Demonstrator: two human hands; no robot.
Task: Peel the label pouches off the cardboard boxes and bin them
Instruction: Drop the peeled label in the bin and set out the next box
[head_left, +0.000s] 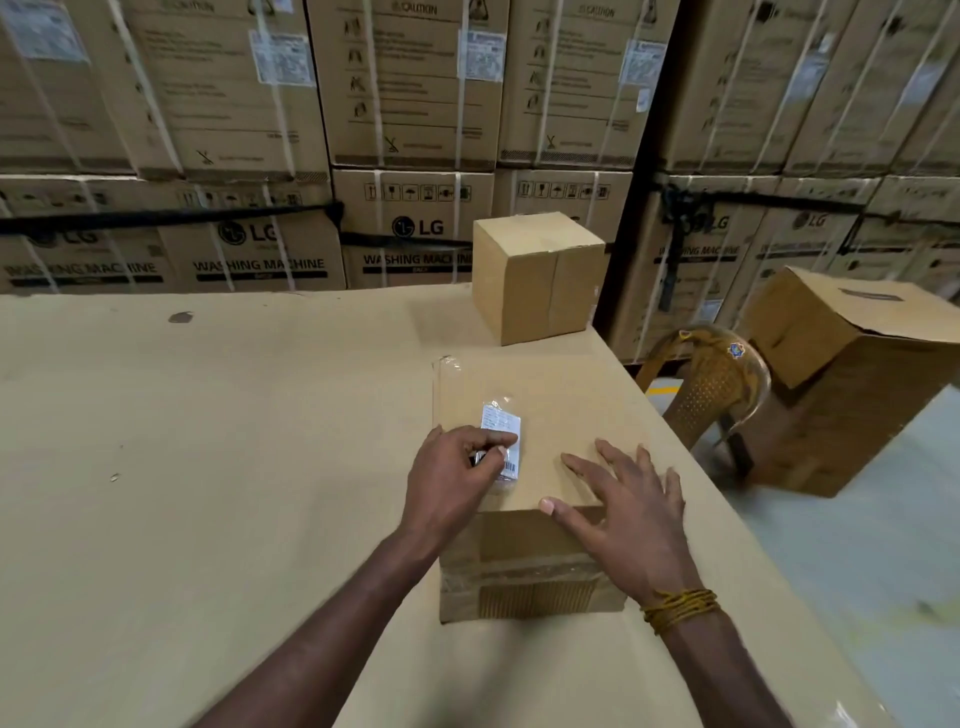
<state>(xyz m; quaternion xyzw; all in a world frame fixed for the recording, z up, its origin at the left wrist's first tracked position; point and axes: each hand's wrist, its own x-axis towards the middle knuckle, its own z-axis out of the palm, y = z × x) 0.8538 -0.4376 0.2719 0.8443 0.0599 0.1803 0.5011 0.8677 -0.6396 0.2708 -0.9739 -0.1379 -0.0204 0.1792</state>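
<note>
while two small boxes sit on the worktop (208, 415), the left hand (448, 480) pinches one clear label pouch (501, 436) on the near box (545, 415), and the right hand (626, 512) rests flat, fingers spread.

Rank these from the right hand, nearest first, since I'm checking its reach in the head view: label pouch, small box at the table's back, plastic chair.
From the right hand:
1. Label pouch, just to its left on the box top.
2. Plastic chair, off the table's right edge.
3. Small box, at the table's back.
</note>
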